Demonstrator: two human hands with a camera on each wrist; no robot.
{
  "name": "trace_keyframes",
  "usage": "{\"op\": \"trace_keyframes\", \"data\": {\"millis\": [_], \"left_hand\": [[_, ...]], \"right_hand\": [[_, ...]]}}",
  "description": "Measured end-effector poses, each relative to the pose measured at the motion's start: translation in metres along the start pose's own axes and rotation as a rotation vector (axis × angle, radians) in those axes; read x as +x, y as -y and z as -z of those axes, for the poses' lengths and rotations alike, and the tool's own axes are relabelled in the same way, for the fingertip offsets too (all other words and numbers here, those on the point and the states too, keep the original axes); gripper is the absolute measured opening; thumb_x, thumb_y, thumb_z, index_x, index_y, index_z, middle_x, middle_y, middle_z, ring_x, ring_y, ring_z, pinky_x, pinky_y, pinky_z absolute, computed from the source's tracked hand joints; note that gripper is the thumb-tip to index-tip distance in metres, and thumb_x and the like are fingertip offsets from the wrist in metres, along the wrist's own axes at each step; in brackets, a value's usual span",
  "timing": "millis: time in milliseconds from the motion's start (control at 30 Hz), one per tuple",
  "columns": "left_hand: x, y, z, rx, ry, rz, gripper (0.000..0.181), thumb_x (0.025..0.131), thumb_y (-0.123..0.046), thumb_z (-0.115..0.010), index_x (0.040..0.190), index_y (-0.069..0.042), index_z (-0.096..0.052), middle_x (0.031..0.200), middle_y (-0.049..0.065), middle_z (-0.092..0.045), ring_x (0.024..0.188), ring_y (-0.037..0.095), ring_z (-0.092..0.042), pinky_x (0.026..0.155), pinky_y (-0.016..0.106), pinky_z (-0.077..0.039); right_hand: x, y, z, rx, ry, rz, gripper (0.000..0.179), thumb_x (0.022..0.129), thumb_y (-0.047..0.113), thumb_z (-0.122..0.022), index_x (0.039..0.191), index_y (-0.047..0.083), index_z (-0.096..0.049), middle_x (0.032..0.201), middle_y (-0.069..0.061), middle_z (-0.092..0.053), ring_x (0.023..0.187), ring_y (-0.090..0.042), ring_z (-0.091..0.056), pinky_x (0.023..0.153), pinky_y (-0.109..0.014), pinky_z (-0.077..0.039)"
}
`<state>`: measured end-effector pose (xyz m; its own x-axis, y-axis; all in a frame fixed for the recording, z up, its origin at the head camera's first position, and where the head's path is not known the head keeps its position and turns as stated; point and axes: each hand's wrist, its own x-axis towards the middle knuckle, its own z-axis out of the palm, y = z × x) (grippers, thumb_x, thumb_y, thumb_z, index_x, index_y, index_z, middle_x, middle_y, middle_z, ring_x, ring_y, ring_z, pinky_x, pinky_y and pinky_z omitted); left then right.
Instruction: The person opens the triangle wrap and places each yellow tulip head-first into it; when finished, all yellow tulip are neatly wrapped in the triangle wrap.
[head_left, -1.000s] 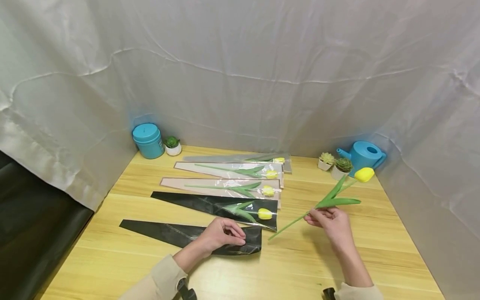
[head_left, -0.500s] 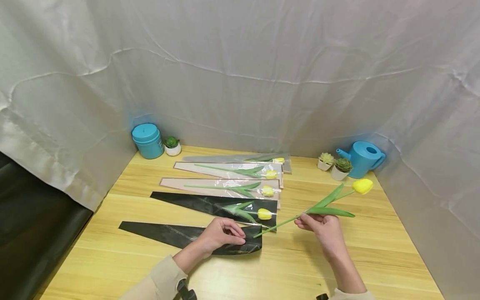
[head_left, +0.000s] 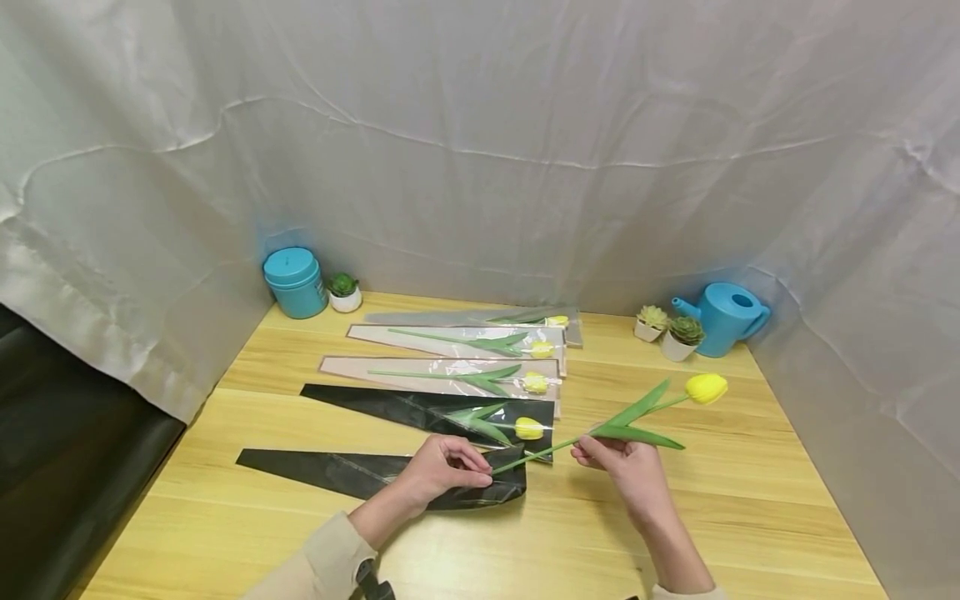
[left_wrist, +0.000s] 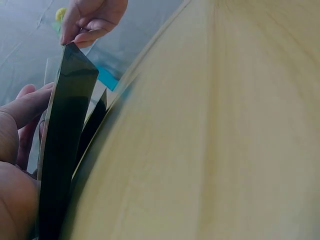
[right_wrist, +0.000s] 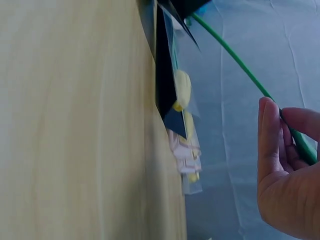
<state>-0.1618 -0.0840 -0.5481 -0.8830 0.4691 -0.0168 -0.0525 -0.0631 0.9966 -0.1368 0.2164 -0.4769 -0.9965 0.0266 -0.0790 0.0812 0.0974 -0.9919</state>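
My right hand point(head_left: 626, 475) pinches the stem of a yellow tulip point(head_left: 707, 388) between thumb and fingers, just below its green leaves. The flower head points up and right, and the stem slopes down left to the mouth of a black tapered flower sleeve point(head_left: 322, 471). At that wide end my left hand point(head_left: 447, 468) pinches the sleeve's edge with thumb and forefinger. Seen from the left wrist, the black sleeve point(left_wrist: 67, 115) stands tilted beside the fingers. In the right wrist view the green stem point(right_wrist: 235, 57) runs from the fingertips toward the dark sleeve; its lower tip is hidden.
Behind lie several sleeves with yellow tulips inside: a black one point(head_left: 352, 398), pale pink-edged ones point(head_left: 348, 364) and a grey one point(head_left: 420, 318). A blue canister point(head_left: 295, 283), small potted succulents point(head_left: 346, 292) and a blue watering can point(head_left: 726, 321) stand at the back.
My right hand has moved left and slightly down with the tulip, bringing the stem's lower end from right of the black sleeve to its mouth. My left hand has stayed in place.
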Motion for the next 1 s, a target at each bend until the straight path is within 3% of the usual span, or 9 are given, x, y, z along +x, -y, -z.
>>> {"op": "trace_keyframes", "data": {"millis": [433,733,1000], "left_hand": [[0.005,0.0,-0.009,-0.054,-0.018,-0.044,0.033,0.08,-0.008,-0.089,0.099,0.014,-0.073,0.086,-0.003,-0.078,0.078,0.008,-0.071,0.071,0.021,-0.059],[0.013,-0.001,-0.018,-0.002,-0.057,-0.06,0.024,0.08,-0.002,-0.087,0.097,0.009,-0.076,0.083,-0.009,-0.076,0.076,0.007,-0.069,0.067,0.019,-0.057],[0.019,-0.003,-0.022,0.01,-0.082,-0.078,0.02,0.081,-0.004,-0.087,0.096,0.006,-0.078,0.084,-0.007,-0.076,0.075,0.009,-0.068,0.066,0.02,-0.056]], "right_hand": [[-0.004,-0.009,-0.027,0.025,0.018,-0.05,0.028,0.094,0.003,-0.073,0.113,-0.017,-0.065,0.096,-0.024,-0.077,0.083,-0.019,-0.078,0.081,-0.031,-0.064],[-0.006,-0.016,-0.047,0.062,-0.029,-0.087,0.021,0.09,-0.002,-0.075,0.107,-0.014,-0.069,0.091,-0.025,-0.075,0.074,-0.021,-0.074,0.073,-0.033,-0.065],[-0.007,-0.017,-0.058,0.006,-0.063,-0.091,0.018,0.089,0.005,-0.079,0.102,-0.007,-0.072,0.072,-0.007,-0.068,0.06,-0.012,-0.061,0.054,-0.024,-0.055]]}}
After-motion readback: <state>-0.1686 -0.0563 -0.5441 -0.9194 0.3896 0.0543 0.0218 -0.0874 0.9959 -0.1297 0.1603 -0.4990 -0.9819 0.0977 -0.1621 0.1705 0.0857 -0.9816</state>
